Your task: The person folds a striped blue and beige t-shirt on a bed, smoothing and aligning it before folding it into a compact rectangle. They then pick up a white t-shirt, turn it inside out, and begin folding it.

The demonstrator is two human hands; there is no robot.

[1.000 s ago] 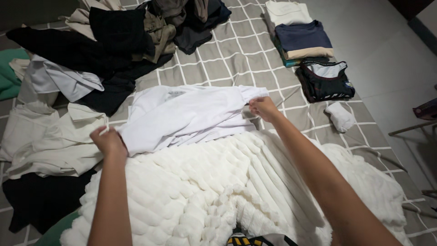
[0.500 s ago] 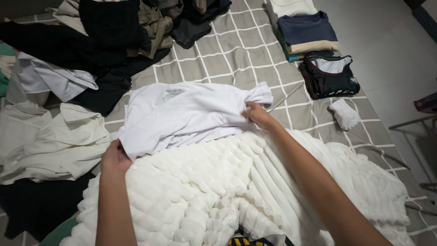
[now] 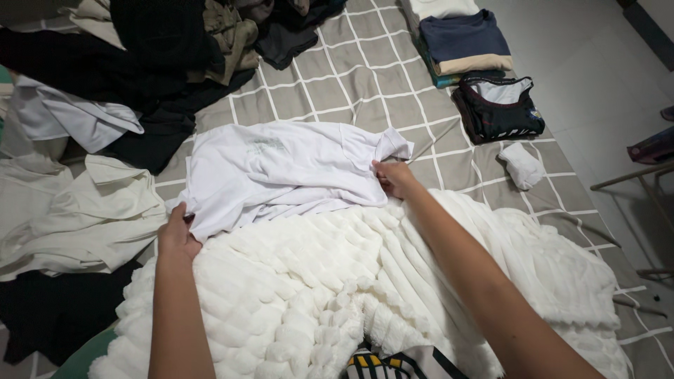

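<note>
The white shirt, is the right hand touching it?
Touching. The head view shows the right hand with its fingers closed on a bunched fold at the edge of the white shirt, with no gap between them.

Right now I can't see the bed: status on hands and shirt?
Left hand and right hand gripping white shirt. Shirt flat on bedsheet. Fluffy blanket underneath near edge.

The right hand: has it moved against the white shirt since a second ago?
Yes. The right hand has drawn back from the sleeve end of the white shirt toward its body, and now grips the cloth closer to the fluffy white blanket.
</note>
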